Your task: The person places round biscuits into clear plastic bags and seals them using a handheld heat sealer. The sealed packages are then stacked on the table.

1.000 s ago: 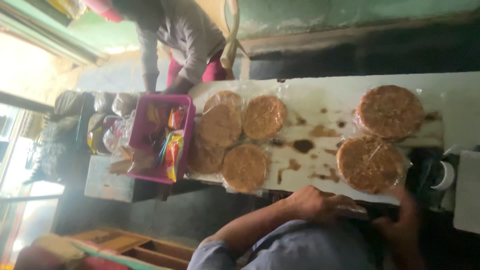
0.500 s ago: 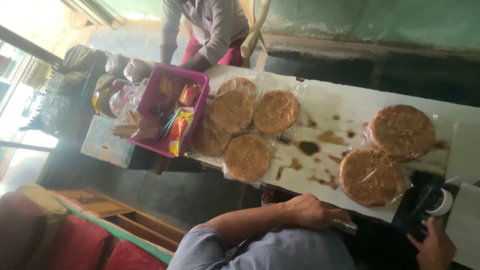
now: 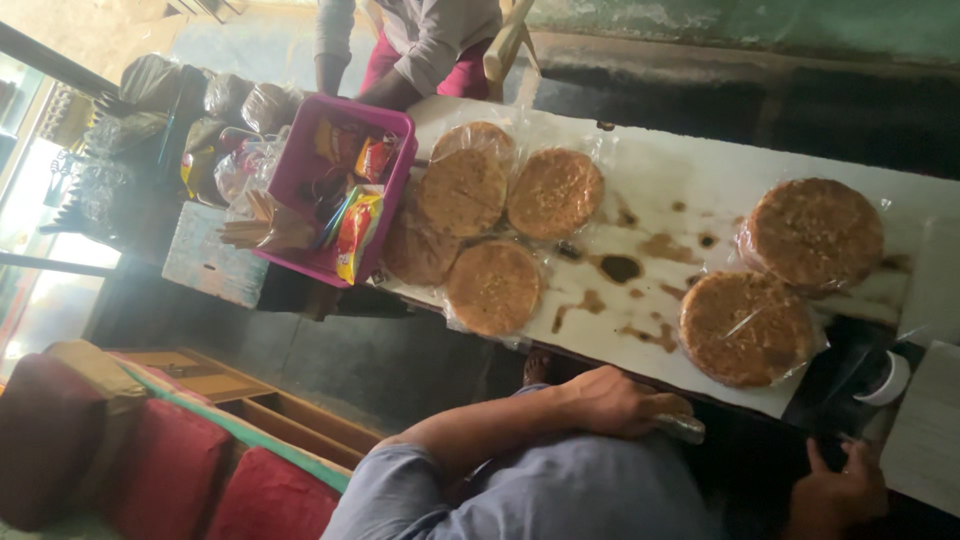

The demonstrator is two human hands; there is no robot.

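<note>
left hand (image 3: pixel 618 402) closed on clear crinkly plastic wrap (image 3: pixel 682 428) | right hand (image 3: pixel 838 487) loose, empty | wrapped round flatbread (image 3: pixel 745 328) near

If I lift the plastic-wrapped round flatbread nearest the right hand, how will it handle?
The wrapped flatbread looks thin and wide, so probably light but brittle; support it from below. Its loose clear film may slip or crinkle under fingers. Lying flat on the white table, it is unlikely to roll.
</note>
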